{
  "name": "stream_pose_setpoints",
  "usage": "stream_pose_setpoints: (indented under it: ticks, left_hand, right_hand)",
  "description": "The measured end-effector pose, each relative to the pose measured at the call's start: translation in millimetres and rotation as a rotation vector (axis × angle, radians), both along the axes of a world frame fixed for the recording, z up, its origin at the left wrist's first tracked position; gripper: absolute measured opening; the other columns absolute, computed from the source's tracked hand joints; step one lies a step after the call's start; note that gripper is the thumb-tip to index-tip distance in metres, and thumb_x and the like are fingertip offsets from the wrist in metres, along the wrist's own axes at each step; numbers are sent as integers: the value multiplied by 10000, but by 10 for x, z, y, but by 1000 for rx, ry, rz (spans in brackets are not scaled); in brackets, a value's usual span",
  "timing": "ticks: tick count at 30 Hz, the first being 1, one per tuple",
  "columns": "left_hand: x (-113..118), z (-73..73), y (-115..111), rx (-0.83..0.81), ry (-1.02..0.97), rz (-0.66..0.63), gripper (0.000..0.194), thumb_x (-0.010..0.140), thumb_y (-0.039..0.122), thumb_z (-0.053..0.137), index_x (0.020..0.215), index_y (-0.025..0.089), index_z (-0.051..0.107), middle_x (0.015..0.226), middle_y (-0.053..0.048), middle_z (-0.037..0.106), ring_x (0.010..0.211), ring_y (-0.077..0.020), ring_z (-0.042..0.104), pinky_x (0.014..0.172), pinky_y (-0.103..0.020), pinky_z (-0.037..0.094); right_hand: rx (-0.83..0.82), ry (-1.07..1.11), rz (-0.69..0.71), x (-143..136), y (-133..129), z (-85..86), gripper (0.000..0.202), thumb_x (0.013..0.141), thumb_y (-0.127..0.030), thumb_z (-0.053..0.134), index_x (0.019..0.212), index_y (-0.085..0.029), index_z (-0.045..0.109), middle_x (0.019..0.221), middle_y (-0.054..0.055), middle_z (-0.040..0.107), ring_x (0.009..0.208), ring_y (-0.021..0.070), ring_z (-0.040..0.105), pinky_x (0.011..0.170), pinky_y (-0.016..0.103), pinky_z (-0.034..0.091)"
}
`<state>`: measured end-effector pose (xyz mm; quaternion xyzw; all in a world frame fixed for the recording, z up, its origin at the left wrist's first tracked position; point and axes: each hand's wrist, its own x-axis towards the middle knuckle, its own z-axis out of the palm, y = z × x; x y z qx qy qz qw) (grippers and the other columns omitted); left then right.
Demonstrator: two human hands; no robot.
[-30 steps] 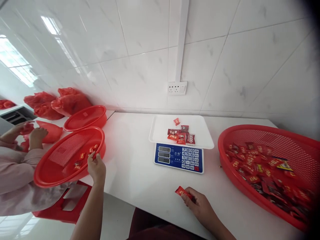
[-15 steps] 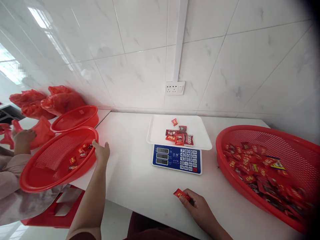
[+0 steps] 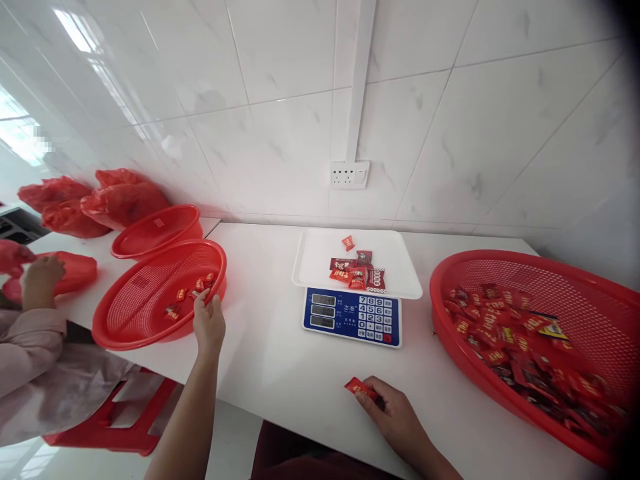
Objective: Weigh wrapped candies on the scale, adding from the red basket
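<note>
My left hand (image 3: 209,327) grips the near right rim of a tilted red plastic basket (image 3: 133,342), with its fingers over the edge. A few wrapped sweets (image 3: 183,294) lie inside that basket. Low over the white table, my right hand (image 3: 395,413) is closed on a small red wrapped sweet (image 3: 359,387); whether more is under its fingers I cannot tell. Beyond it stands a blue digital scale (image 3: 345,319) topped by a white tray (image 3: 313,257). Several red and brown wrapped sweets (image 3: 357,277) rest on the tray.
At the right, a big red basket (image 3: 440,320) holds many wrapped sweets. Another red basket (image 3: 155,233) and full red bags (image 3: 125,200) stand at the back left. A co-worker's hand (image 3: 44,273) handles red plastic at far left, near a red stool (image 3: 115,437).
My left hand has drawn the tilted basket to the right, nearer the scale; the basket behind shifted slightly right too. The co-worker's red plastic has moved. My right hand stays nearly still.
</note>
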<state>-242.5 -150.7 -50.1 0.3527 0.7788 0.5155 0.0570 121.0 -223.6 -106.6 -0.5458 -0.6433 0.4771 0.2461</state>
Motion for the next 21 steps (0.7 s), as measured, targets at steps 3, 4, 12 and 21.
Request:
stream_pose_setpoints:
  ticks: [3, 4, 12, 21]
  left_hand:
    - [76, -51, -188, 71, 8, 64, 313, 888, 368, 437, 1146, 211, 517, 1100, -98, 661, 1052, -232, 631, 938, -417, 498]
    - [80, -57, -240, 81, 21, 86, 300, 880, 365, 451, 1130, 217, 527, 1100, -86, 659, 1047, -235, 632, 940, -426, 498]
    - [-350, 51, -350, 103, 182, 274, 323, 857, 339, 466, 1111, 170, 571, 1050, -92, 668, 983, -265, 645, 931, -463, 498]
    - [-415, -84, 20, 143, 41, 219, 349, 873, 327, 428, 1160, 149, 515, 1050, -106, 673, 991, -254, 649, 923, -453, 506]
  right_hand:
    - [-1, 1, -1, -4, -9, -4, 392, 792, -562, 463, 725, -205, 609, 688, 15, 617, 639, 197, 549, 594, 287, 425]
    - [4, -1, 0, -5, -11, 1, 388, 793, -557, 464, 724, -206, 612, 683, 13, 615, 632, 194, 546, 588, 284, 423]
    - [28, 11, 9, 2, -16, 56, 356, 793, -530, 477, 721, -208, 609, 672, 5, 603, 616, 182, 529, 581, 282, 415]
    - [31, 31, 16, -6, -17, 46, 352, 814, -511, 460, 724, -192, 578, 659, -6, 548, 614, 169, 492, 582, 276, 390]
